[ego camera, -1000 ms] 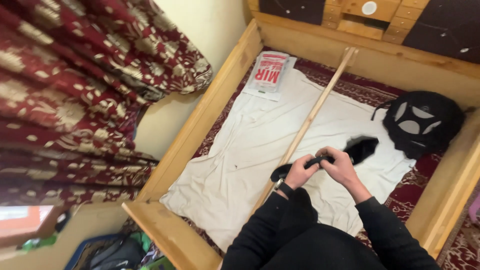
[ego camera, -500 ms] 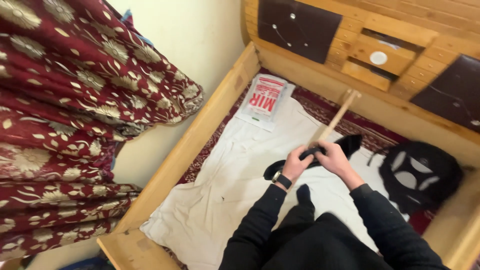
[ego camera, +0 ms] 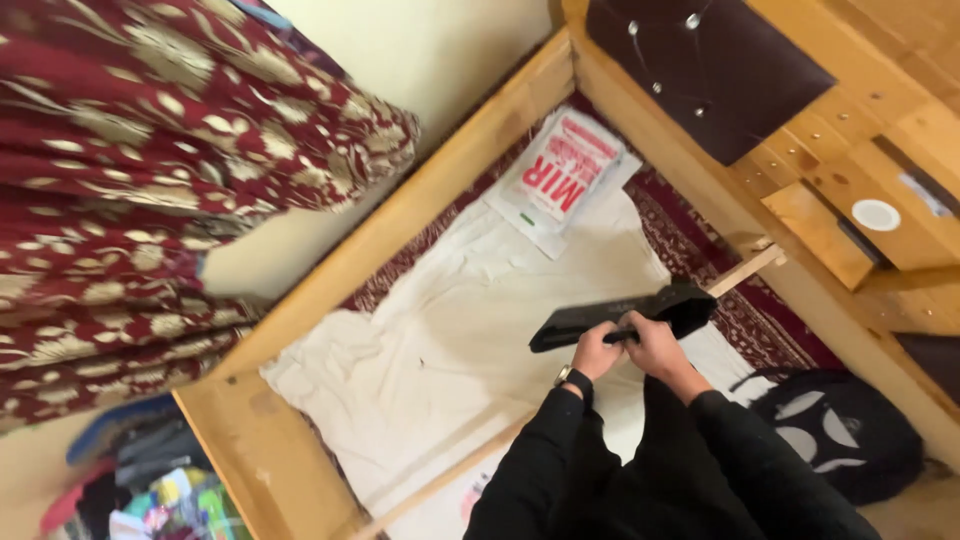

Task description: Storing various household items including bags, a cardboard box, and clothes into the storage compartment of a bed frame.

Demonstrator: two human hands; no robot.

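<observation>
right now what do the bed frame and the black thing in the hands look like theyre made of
Bed frame: light wood, probably pine, with a smooth yellowish finish; grain and knots show. Black tool held by the left hand and the right hand: matte, likely plastic, since it is uniformly dark and hard-edged, though blur leaves it open. Sheet beneath: off-white woven cloth, creased.

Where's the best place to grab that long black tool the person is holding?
Probably at its thin middle, where the left hand and right hand already grip the black tool, coming from below on the person's side. It lies nearly level, with wider ends sticking out to either side.
</observation>
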